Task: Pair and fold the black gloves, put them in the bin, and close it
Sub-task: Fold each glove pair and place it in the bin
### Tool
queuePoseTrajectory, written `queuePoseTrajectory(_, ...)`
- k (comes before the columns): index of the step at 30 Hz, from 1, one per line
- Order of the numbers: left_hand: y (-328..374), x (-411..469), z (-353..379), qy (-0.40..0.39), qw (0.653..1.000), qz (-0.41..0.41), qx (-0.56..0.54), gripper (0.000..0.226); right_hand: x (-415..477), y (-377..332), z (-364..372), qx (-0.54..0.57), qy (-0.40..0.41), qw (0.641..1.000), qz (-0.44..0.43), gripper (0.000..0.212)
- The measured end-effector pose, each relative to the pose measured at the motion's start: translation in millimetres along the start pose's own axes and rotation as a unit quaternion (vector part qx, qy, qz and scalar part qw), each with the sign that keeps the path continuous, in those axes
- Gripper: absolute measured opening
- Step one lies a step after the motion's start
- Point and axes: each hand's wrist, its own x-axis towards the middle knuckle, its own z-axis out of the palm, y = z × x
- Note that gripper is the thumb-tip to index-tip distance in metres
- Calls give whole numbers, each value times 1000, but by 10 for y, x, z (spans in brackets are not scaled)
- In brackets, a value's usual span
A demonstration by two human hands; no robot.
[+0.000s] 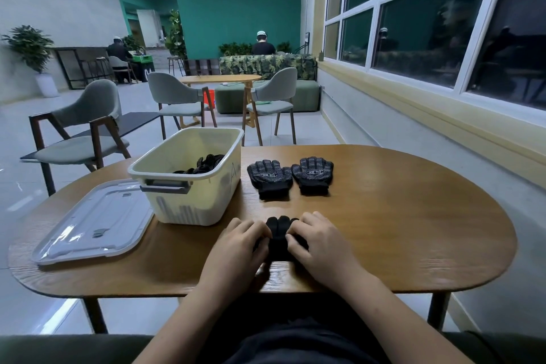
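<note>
Both hands (240, 241) (317, 241) press one folded glove (279, 238); two gloves (291, 176) lie flat beyond.

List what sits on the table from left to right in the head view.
Clear lid → cream bin → left hand → glove being folded → right hand. The two flat gloves overlap this span, so they are omitted.

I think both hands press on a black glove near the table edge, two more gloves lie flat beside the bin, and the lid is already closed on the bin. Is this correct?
One point is wrong: the lid is not on the bin. The head view shows it lying flat on the table, left of the open bin. The rest holds: left hand and right hand press on a black glove, and two gloves lie flat beside the bin.
</note>
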Motion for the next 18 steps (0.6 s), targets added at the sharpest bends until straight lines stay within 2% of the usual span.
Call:
queuePoseTrajectory(3,-27,10,-1,18,1000,-2,7,1,3,11,-21,28,-3,1000,1,14)
queuePoseTrajectory(6,-1,19,-9,21,1000,2,4,5,-3,9,-55,57,-5,998,-28,12)
queuePoseTrajectory(12,-1,4,-38,5,1000,21,-5,11,-8,-4,-62,35,-13,999,-40,8)
queuePoseTrajectory(15,0,7,-53,-23,1000,15,2,25,-13,-37,-83,16,-29,999,-32,16)
queuePoseTrajectory(18,-10,10,-61,-29,1000,4,0,27,-12,-39,-91,4,-42,999,-22,20)
